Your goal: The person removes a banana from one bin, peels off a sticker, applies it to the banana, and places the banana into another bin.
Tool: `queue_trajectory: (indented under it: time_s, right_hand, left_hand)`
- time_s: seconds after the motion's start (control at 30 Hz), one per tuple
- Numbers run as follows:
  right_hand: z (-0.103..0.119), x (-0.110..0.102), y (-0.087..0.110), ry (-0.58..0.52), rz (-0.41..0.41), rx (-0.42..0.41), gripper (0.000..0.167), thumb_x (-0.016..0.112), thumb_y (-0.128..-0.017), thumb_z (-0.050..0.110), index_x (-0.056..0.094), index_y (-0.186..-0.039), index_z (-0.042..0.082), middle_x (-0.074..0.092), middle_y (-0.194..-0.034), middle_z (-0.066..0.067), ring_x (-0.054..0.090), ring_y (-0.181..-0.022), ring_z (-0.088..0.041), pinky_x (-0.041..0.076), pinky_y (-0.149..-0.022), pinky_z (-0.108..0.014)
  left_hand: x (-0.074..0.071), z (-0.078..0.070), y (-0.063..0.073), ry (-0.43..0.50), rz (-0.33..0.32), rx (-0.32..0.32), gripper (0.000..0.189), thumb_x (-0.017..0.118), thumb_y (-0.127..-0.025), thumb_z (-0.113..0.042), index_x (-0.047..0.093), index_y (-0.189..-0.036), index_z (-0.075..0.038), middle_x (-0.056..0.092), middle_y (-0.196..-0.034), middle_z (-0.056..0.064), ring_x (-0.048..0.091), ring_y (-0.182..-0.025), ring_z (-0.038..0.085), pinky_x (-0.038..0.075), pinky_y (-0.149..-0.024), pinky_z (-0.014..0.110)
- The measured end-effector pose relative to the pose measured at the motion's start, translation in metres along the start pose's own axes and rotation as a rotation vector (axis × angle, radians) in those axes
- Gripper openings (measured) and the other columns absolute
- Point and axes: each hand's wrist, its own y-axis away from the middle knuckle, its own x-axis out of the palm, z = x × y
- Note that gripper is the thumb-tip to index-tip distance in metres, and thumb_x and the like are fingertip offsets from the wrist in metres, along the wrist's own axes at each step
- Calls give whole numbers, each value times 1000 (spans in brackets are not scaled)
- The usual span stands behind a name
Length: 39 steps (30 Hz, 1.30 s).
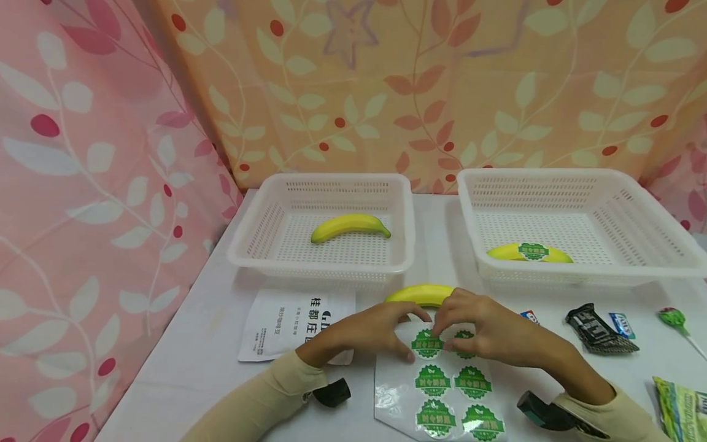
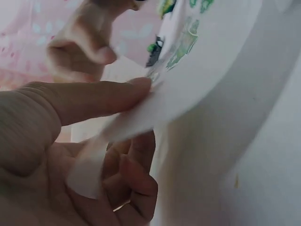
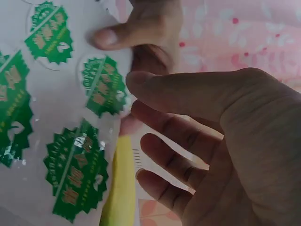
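A sheet of round green stickers (image 1: 432, 380) lies on the table with its far end raised between the hands. My left hand (image 1: 367, 331) pinches the sheet's edge between thumb and fingers; in the left wrist view the thumb (image 2: 103, 99) lies on top of the bent white edge. The right hand (image 1: 486, 325) is over the sheet's far end, by the top stickers. Its thumb and index fingertips, slightly apart in the right wrist view, are at the edge of a green sticker (image 3: 104, 87); contact is unclear. A yellow banana (image 1: 422, 294) lies just beyond, partly behind the right hand.
A white basket (image 1: 326, 267) holds a banana (image 1: 350, 227); the right basket (image 1: 585, 270) holds a banana with a green sticker (image 1: 533, 251). A white pouch (image 1: 276, 325) lies left. At right are a black packet (image 1: 599, 331), a lollipop (image 1: 672, 317) and a green packet (image 1: 682, 408).
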Motion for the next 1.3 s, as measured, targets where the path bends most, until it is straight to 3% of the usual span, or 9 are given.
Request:
queue_trajectory:
  time_s: [0.17,0.27,0.37,0.6,0.77,0.93,1.1,1.3]
  right_hand:
    - [1,5,-1,58,58,71,38,90,-85,21,74,-116,37,65,-120,23,55,-118,-6,51,-102,-32]
    - [0,7,-2,71,71,106,39,91,-85,29,73,-118,39,63,-123,23,53,-121,-7,50,-104,-35]
    - [0,7,-3,72,82,127,38,90,-85,36,72,-119,41,62,-125,23,52,-122,-8,50,-105,-37]
    - [-2,7,-4,51,93,135,34,87,-89,37,71,-119,41,63,-124,22,54,-119,-7,51,-103,-37]
    - [-5,7,-3,34,62,64,20,84,-93,25,73,-103,39,64,-110,23,58,-109,-4,52,-95,-31]
    - [-8,4,-3,46,14,-20,16,82,-95,17,74,-96,32,65,-100,23,60,-100,-2,52,-89,-29]
    - [-8,-6,0,55,-80,0,23,83,-92,10,72,-96,30,68,-98,19,63,-94,-5,55,-86,-29]
    - [-7,-15,3,141,-223,-43,38,87,-83,-1,70,-99,29,65,-102,21,63,-89,-9,57,-78,-27]
  left_hand:
    - [-5,1,-1,275,40,20,68,90,-82,-11,63,-142,-27,58,-138,-8,69,-110,10,52,-96,27]
    - [-7,1,-1,370,59,15,68,87,-82,-8,62,-143,-24,63,-131,-9,72,-101,9,52,-94,25]
    - [-8,2,-2,414,71,-1,69,86,-82,-8,61,-144,-23,71,-123,-6,75,-99,13,53,-95,27]
    - [-11,2,-2,421,52,-20,67,87,-80,-11,65,-141,-29,58,-143,-13,61,-130,19,45,-110,38]
    - [-10,3,-2,424,62,-26,69,89,-81,-9,64,-141,-29,58,-143,-8,63,-125,18,47,-107,36]
    - [-7,5,-4,298,32,7,74,92,-80,-9,62,-145,-23,59,-143,-6,62,-121,11,48,-102,30]
    - [-4,0,-1,66,-30,9,73,95,-78,-15,63,-143,-24,68,-124,-6,63,-107,4,50,-93,26]
    - [-2,-18,12,-185,-138,-14,61,94,-81,-34,69,-136,-22,68,-127,-6,61,-117,8,49,-99,30]
